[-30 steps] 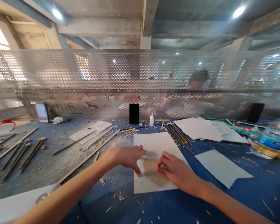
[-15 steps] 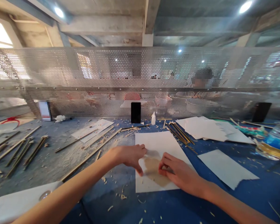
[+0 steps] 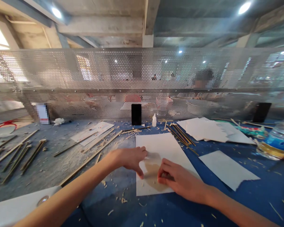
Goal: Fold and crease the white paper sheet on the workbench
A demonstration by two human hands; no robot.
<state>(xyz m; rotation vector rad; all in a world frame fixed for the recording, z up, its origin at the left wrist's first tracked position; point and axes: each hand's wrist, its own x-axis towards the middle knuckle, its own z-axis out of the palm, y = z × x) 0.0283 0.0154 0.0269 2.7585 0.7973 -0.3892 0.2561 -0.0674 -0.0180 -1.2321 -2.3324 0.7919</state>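
Note:
A white sheet of paper (image 3: 159,143) lies on the blue table in front of me. My left hand (image 3: 133,159) rests at its left edge, fingers and thumb spread apart, with nothing held. Over the sheet's lower right part is my right hand (image 3: 176,178), its thumb and fingertips pinched together and close to the paper. Whatever is between those fingertips, if anything, is too small to make out. Between the two hands the paper looks tan, perhaps from shadow.
Thin sticks (image 3: 181,134) lie beyond the sheet, near a white glue bottle (image 3: 154,120) and an upright black phone (image 3: 136,114). Stacked papers (image 3: 201,129), a torn sheet (image 3: 228,168) and a large bottle (image 3: 280,138) are on the right. A perforated metal screen (image 3: 104,82) stands behind. Shavings litter the table.
My right hand has shifted slightly left across the paper, still pinched. My left hand stays spread at the sheet's edge. The whole view has moved a little.

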